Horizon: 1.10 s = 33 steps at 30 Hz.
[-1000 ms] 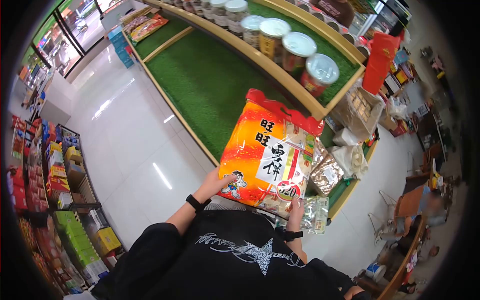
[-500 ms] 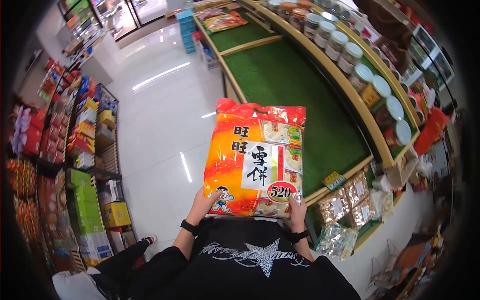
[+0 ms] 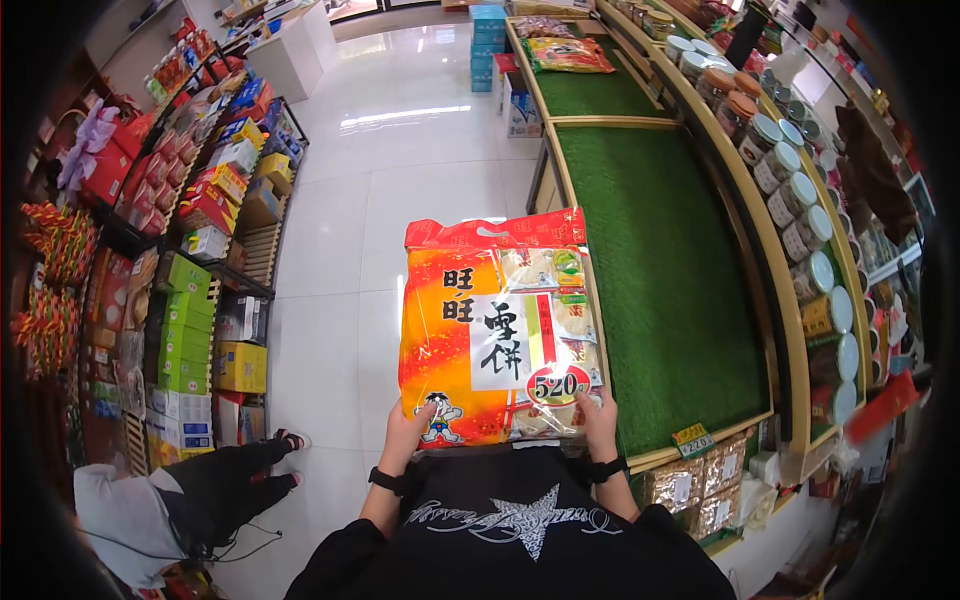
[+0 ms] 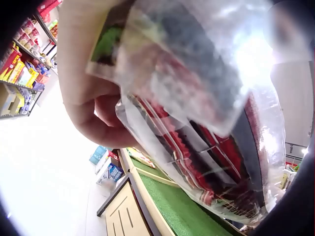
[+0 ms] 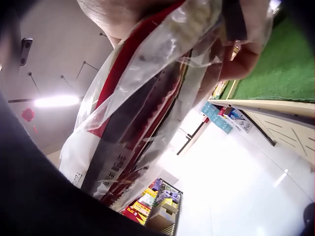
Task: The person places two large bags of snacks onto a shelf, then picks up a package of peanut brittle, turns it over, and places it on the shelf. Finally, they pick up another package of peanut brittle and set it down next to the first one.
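Head view: the orange-and-red snack bag lies between the hands, printed side showing. The left hand and right hand grip its lower corners, fingers curled round the edges, thumbs on the front. To the right of the fingers stands the green-lined bench, with brown packets near the right hand and lidded jars farther out. Judged step: a two-handed hold; a next move calls for even support at both corners.
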Each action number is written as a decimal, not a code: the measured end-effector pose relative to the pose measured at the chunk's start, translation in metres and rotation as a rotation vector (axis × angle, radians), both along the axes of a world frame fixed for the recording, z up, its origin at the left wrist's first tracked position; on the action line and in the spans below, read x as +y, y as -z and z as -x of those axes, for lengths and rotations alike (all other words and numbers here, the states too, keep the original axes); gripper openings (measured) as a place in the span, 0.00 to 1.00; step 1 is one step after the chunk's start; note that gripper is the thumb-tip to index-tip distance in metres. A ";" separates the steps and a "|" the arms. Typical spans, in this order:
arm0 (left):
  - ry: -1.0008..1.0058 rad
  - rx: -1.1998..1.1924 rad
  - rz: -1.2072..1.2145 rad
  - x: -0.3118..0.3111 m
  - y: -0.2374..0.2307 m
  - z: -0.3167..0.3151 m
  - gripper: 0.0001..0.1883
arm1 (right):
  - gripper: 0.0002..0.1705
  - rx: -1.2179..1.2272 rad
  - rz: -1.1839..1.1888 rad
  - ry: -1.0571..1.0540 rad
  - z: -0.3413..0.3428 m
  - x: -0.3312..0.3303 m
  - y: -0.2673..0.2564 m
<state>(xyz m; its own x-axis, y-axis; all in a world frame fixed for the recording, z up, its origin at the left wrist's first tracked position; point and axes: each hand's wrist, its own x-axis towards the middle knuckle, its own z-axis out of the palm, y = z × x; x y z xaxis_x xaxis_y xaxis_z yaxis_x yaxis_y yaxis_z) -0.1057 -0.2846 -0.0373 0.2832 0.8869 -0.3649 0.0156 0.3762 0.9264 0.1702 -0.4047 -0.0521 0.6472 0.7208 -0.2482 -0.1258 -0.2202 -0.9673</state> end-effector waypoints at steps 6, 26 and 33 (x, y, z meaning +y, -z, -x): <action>-0.040 0.011 -0.029 0.039 -0.003 -0.031 0.15 | 0.16 0.010 -0.041 -0.033 -0.032 0.052 -0.001; -0.099 0.005 -0.091 0.148 -0.019 -0.150 0.15 | 0.16 0.049 -0.061 -0.094 -0.163 0.176 -0.013; -0.065 0.008 0.005 0.187 -0.013 -0.161 0.15 | 0.15 0.086 -0.030 -0.040 -0.167 0.201 0.002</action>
